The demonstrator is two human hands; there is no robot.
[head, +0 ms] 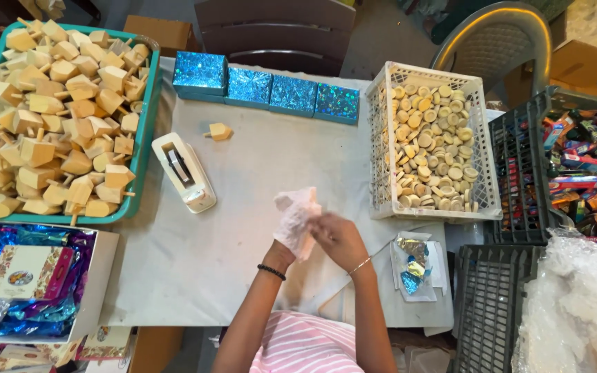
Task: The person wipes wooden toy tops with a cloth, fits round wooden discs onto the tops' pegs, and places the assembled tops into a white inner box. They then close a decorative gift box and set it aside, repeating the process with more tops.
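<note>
At the left edge of the frame, a teal tray (145, 138) sits heaped with wooden spinning tops (57, 117), above an open box of foil-wrapped items (29, 283) in the lower left. On the white-covered table (195, 255), a white tape dispenser (184, 173) lies just right of the tray, with a lone wooden top (220, 130) above it and a row of four glittering blue boxes (267, 90) along the far edge.

At lower centre, the left hand (290, 231) is closed around a crumpled piece of white tissue paper (297, 214), which rises up and slightly right from the palm. The right hand (338, 238) is pressed against it from the right, fingers curled onto the paper's lower part; both hands touch it, so neither is nearer.

Farther right, a white basket (381, 145) holds round wooden discs (433, 148), a small packet of foil pieces (412, 266) lies just beside the right wrist, and dark crates (513, 173) hold colourful packaged goods (589, 173). Nothing stands between the hands and the paper.
</note>
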